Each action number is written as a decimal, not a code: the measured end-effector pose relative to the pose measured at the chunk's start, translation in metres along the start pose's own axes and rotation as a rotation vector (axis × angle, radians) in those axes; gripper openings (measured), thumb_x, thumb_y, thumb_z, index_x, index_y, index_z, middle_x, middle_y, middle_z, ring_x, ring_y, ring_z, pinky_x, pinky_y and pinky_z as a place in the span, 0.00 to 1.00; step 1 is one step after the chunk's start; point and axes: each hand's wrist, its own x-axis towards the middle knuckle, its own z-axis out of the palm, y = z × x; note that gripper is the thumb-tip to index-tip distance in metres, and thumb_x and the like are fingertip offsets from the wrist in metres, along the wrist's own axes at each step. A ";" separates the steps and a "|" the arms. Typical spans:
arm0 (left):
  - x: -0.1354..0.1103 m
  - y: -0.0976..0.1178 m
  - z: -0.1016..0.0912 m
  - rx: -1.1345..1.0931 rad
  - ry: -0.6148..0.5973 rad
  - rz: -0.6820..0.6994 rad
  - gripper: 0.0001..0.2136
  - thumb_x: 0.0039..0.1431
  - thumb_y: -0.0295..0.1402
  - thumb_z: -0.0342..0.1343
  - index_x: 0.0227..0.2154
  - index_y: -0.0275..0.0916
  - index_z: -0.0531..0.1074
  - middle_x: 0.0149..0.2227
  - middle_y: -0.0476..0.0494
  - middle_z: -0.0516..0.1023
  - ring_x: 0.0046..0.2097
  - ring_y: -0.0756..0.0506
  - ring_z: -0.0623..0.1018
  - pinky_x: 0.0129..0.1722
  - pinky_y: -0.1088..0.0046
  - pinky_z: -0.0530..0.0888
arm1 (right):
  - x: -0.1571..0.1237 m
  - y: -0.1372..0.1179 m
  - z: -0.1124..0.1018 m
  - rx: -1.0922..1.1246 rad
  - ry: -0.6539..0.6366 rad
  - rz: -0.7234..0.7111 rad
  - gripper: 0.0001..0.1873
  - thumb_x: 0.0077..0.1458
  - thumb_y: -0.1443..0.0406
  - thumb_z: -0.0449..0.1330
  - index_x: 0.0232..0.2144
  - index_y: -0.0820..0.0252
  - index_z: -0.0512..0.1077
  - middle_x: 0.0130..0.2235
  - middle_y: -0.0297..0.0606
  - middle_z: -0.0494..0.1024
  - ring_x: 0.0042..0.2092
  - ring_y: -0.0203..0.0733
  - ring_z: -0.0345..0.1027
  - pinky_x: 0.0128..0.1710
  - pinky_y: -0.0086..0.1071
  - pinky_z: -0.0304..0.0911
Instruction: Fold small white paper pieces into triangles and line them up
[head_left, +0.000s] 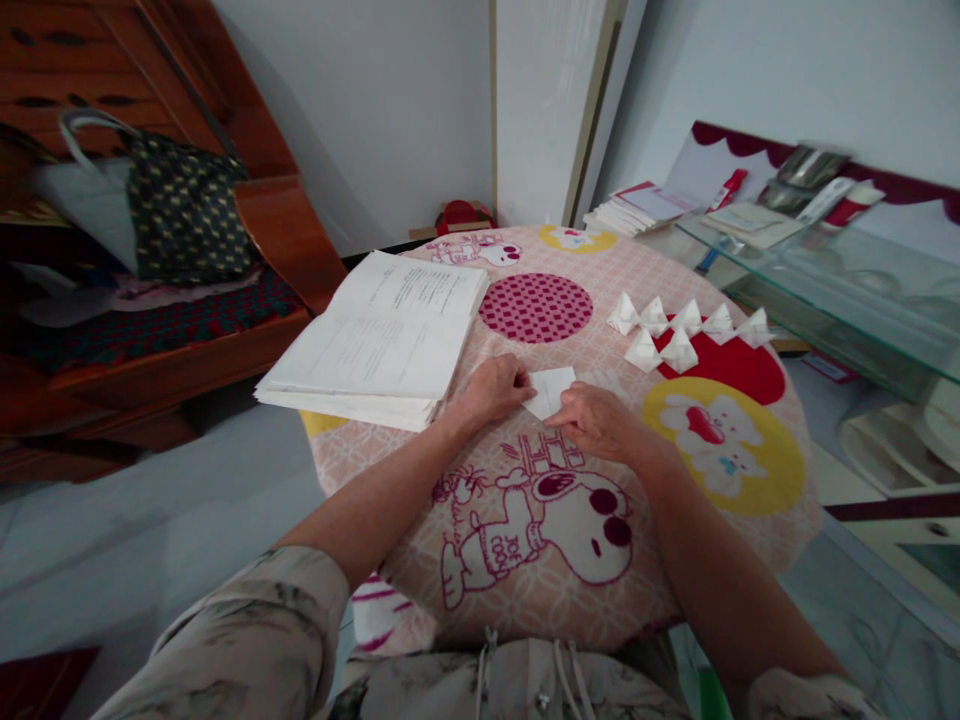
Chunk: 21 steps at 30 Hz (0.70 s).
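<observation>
A small white folded paper point(553, 386) lies on the cloth-covered round table, between my two hands. My left hand point(496, 390) pinches its left edge, with the fingers curled and the thumb on the paper. On the other side, my right hand point(600, 420) has its fingers bent together at the lower right edge of the paper. Several folded white paper pieces with pointed tops point(686, 318) stand in two rows to the right. Left of my hands is a thick stack of printed sheets point(379, 330).
The patterned tablecloth point(577, 610) covers the round table. A glass shelf point(825, 280) with cups and small items stands close at the right. More papers point(637, 205) are stacked behind. At the left is a wooden bench point(277, 230) with bags point(187, 205).
</observation>
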 end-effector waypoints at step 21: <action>-0.004 -0.009 -0.010 -0.175 -0.013 0.072 0.04 0.53 0.29 0.63 0.26 0.35 0.76 0.30 0.48 0.75 0.31 0.51 0.72 0.36 0.72 0.69 | 0.002 0.013 0.001 0.216 0.098 0.004 0.15 0.51 0.73 0.55 0.28 0.58 0.82 0.30 0.40 0.81 0.36 0.44 0.71 0.39 0.35 0.63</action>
